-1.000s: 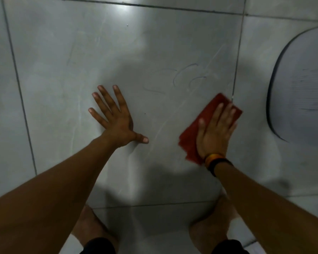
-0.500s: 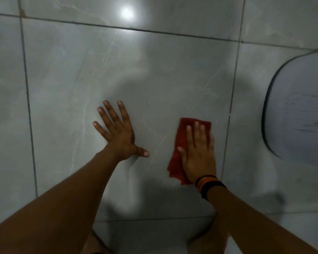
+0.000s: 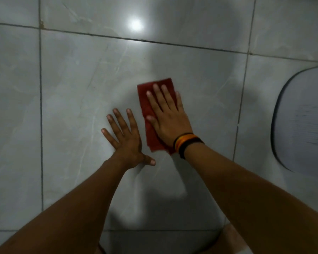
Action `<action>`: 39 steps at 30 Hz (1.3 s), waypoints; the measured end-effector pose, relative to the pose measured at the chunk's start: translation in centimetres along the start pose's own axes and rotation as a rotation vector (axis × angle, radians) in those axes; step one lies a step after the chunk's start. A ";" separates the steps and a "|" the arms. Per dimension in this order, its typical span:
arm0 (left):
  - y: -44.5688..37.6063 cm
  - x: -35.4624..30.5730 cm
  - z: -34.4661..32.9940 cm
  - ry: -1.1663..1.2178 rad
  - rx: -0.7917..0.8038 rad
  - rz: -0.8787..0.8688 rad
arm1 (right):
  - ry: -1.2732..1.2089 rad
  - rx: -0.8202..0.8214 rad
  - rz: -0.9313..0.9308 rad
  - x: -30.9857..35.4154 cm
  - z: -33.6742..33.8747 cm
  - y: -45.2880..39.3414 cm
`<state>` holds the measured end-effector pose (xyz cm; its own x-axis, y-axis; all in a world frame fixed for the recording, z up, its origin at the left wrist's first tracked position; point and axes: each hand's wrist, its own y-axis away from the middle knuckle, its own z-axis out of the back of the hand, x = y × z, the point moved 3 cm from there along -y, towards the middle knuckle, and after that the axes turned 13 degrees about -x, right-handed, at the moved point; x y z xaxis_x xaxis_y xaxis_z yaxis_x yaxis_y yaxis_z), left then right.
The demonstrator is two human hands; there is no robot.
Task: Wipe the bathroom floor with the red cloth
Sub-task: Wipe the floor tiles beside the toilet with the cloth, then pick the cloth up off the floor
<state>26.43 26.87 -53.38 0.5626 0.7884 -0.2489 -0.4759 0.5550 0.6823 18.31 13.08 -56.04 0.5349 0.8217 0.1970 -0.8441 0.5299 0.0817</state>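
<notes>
Kneeling low over the floor, by the look of it: a bare knee (image 3: 235, 241) is showing at the near edge of the view, with both forearms reaching forward over the grey floor tiles (image 3: 72, 92).

Left hand (image 3: 126, 139) is lying palm-down on the large central tile, fingers spread wide and flat, thumb pointing toward the right arm. It is gripping nothing and is bearing straight on the tile.

Right hand (image 3: 168, 118) is sitting just beside and slightly beyond the left, flat on top of the red cloth (image 3: 148, 107). Fingers are extended and close together, pressing the cloth down rather than curling round it. A banded wristband (image 3: 185, 143), black with orange and yellow, is circling the right wrist.

The red cloth is lying folded into a long strip on the same central tile, its length running away from the person. Its far end is sticking out past the fingertips and its left side is showing beside the thumb; its near corner is peeking out by the wrist. It is close to the left hand's fingers but apart from them.

Dark grout lines are framing the tile on the left, right and far sides. At the right edge a pale rounded mat (image 3: 301, 118) with a dark rim is lying on the floor, well apart from the cloth. Farther off, a bright lamp reflection (image 3: 136, 25) is glaring on the glossy tile beyond the far grout line.
</notes>
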 end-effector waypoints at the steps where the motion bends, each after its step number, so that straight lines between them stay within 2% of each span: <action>1: 0.0 0.0 0.1 0.006 0.002 0.005 | 0.015 0.006 0.006 -1.0 0.1 1.8; 3: 0.0 -0.1 0.2 0.023 0.001 0.000 | 0.034 -0.002 -0.121 -3.7 0.6 4.3; 5: 0.0 0.1 0.2 0.033 0.006 -0.007 | 0.041 -0.012 -0.335 -5.9 0.9 3.6; 7: -0.2 0.2 0.0 0.042 0.012 -0.006 | 0.019 -0.075 -0.528 -6.4 1.2 -0.3; 9: -0.3 0.5 -0.4 0.031 0.018 -0.004 | -0.008 -0.150 -0.619 -5.7 1.2 -5.6; 11: -0.6 0.6 -0.7 0.019 0.012 0.002 | -0.019 -0.157 -0.553 -3.9 1.1 -10.0; 13: -0.7 0.7 -0.8 0.014 -0.009 0.002 | 0.004 -0.104 -0.330 -1.5 0.8 -11.2; 15: -0.6 0.7 -0.8 0.011 -0.029 -0.009 | 0.025 -0.047 -0.102 -0.3 0.5 -8.9; 16: -0.6 0.6 -0.8 0.011 -0.036 -0.017 | 0.020 -0.027 -0.064 -0.3 0.5 -6.7; 17: -0.5 0.6 -0.8 0.012 -0.041 -0.024 | 0.015 -0.017 -0.089 -0.5 0.5 -4.0; 21: -0.3 0.4 -0.3 -0.013 -0.027 0.000 | -0.015 0.058 -0.445 0.1 0.7 6.8; 22: -0.1 0.2 -0.1 -0.029 -0.011 0.009 | -0.023 0.108 -0.461 1.0 0.9 9.2; 25: 0.3 -0.3 1.4 -0.071 0.061 0.017 | -0.068 0.288 -0.352 4.0 2.2 14.2; 28: 0.5 0.1 2.8 -0.065 0.099 -0.028 | -0.096 0.305 -0.306 4.0 4.1 13.9; 31: 1.4 2.1 4.7 0.083 -0.019 -0.060 | 0.023 0.266 -0.294 2.1 5.1 9.9; 34: 3.1 4.3 6.4 0.221 -0.123 -0.063 | 0.051 0.370 -0.136 2.0 5.3 7.2; 37: 5.8 4.4 6.4 0.294 -0.028 -0.034 | -0.082 0.484 -0.235 3.2 7.2 8.0; 39: 7.9 2.8 6.2 0.284 0.085 -0.082 | -0.173 0.447 -0.270 4.8 10.0 9.6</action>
<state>28.41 31.84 -44.41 0.3794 0.7913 -0.4795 -0.3717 0.6049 0.7043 12.39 19.98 -44.50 0.7525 0.6026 0.2659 -0.6315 0.5455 0.5511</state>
